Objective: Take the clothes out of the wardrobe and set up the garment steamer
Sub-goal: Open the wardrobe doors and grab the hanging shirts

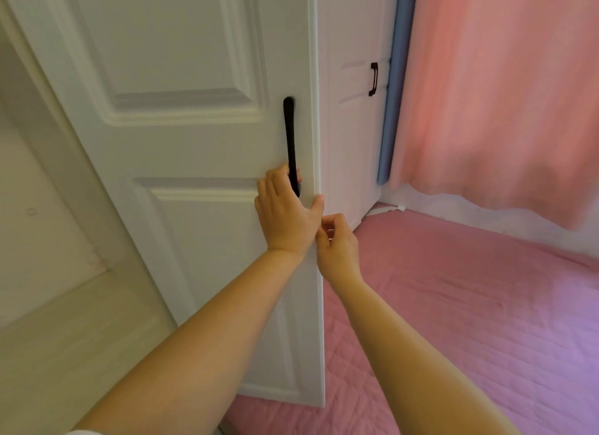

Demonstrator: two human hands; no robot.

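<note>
Two hands at the wardrobe door (181,142), which stands swung open w/ its edge toward me.
Left hand (285,217): fingers curled round the lower end of the black handle (290,142), thumb out against the door's edge. Right hand (337,243) just beside it, touching the left wrist area, fingers curled in; can't tell if it's pinching anything. No clothes visible from here, wardrobe inside hidden by the door. Pink bedspread (470,321) below right, pink curtain (502,94) behind, 2nd door w/ dark handle (373,79) further back.
</note>
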